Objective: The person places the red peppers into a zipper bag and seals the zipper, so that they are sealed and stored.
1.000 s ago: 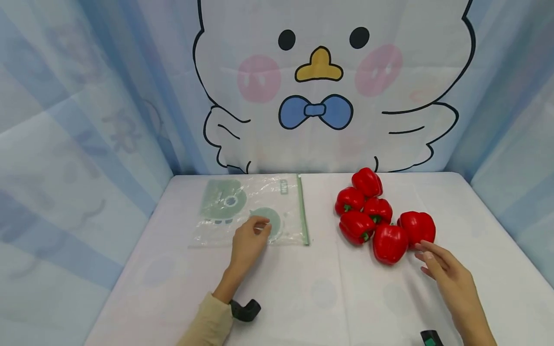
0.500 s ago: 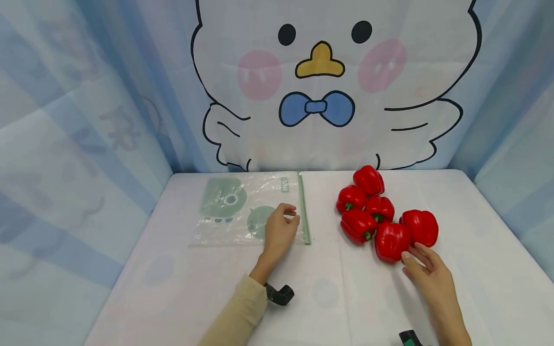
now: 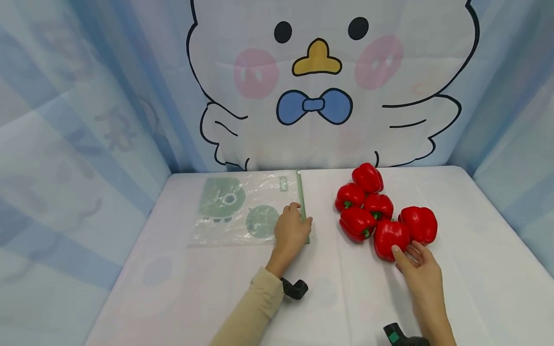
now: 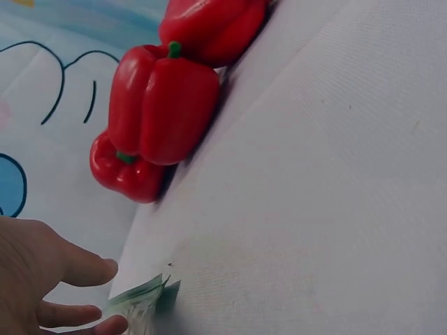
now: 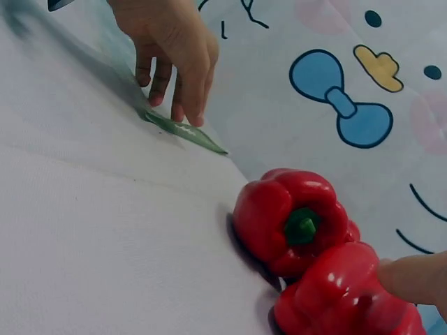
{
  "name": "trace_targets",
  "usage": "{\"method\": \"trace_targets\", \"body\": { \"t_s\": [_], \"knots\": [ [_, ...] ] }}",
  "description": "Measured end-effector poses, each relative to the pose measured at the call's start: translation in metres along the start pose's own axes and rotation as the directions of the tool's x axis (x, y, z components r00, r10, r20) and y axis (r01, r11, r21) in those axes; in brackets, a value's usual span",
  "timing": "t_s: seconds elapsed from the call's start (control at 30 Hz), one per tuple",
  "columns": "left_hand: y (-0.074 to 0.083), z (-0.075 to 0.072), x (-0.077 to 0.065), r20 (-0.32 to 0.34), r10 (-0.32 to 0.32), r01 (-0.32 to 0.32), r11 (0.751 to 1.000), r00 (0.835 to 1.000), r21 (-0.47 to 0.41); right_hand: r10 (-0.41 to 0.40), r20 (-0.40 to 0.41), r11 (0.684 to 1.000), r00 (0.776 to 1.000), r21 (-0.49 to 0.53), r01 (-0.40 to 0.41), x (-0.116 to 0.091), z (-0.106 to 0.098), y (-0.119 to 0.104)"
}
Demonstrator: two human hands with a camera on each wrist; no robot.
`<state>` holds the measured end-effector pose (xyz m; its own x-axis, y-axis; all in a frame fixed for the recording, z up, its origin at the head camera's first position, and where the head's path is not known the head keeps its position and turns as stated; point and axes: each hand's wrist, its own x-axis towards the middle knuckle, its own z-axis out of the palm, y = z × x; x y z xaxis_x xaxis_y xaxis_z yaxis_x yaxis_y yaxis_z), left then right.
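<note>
A clear zip bag [image 3: 235, 230] with green prints lies flat at the table's left back, its green zip edge [image 3: 301, 192] facing right. Over that edge is my left hand [image 3: 291, 231]; its fingers hang down, spread a little, fingertips right at the zip in the right wrist view. Several red bell peppers are grouped on the right. At the nearest bell pepper [image 3: 389, 238] is my right hand [image 3: 419, 269], thumb against its front and loosely bent fingers by its right side. In the right wrist view only the thumb [image 5: 415, 279] shows, overlapping the pepper.
Another bell pepper [image 3: 419, 223] sits just right of the nearest one, and more peppers [image 3: 356, 223] stand behind and left. The white-covered table [image 3: 182, 298] ends at a curtain [image 3: 316, 144] with a cartoon bird. Black wrist mounts [image 3: 295, 289] stick out by both wrists.
My left hand has moved right across the bag to its green zip edge. My right hand has moved left and inward, from beside the right pepper to the nearest one.
</note>
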<state>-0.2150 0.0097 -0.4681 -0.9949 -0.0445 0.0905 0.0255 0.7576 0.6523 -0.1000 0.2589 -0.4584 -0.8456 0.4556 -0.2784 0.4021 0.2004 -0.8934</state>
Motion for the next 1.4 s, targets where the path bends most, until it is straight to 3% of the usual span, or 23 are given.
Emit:
{"method": "trace_targets", "body": {
  "t_s": [0.17, 0.3, 0.43, 0.67, 0.97, 1.13, 1.4],
  "knots": [
    [-0.001, 0.003, -0.001, -0.019, 0.035, -0.034, 0.997, 0.999, 0.068, -0.027, 0.002, 0.998, 1.0, -0.05, 0.027, 0.0, 0.002, 0.0],
    [-0.004, 0.002, -0.001, -0.035, 0.065, -0.064, 0.997, 0.997, 0.047, -0.034, -0.008, 0.997, 0.999, -0.064, 0.034, -0.001, 0.001, 0.001],
    [-0.006, -0.003, -0.002, -0.037, 0.072, -0.073, 0.997, 0.997, -0.04, -0.042, -0.02, 0.997, 0.999, -0.072, 0.041, 0.0, 0.002, 0.0],
    [-0.017, -0.021, -0.008, 0.035, 0.003, 0.004, 0.978, 0.999, -0.21, -0.062, -0.049, 0.99, 0.997, -0.131, 0.055, 0.003, 0.009, -0.003],
    [-0.036, -0.038, -0.033, 0.082, 0.009, 0.022, 0.932, 0.997, -0.362, -0.06, -0.06, 0.975, 0.996, -0.216, 0.046, 0.005, 0.011, -0.002],
    [-0.041, -0.044, -0.044, 0.078, 0.014, 0.019, 0.916, 0.997, -0.401, -0.065, -0.067, 0.98, 0.996, -0.194, 0.051, 0.004, 0.012, -0.001],
    [-0.048, -0.052, -0.058, 0.15, 0.004, 0.071, 0.87, 0.989, -0.488, -0.022, -0.076, 0.996, 0.997, -0.086, 0.015, -0.004, 0.004, -0.006]
  ]
}}
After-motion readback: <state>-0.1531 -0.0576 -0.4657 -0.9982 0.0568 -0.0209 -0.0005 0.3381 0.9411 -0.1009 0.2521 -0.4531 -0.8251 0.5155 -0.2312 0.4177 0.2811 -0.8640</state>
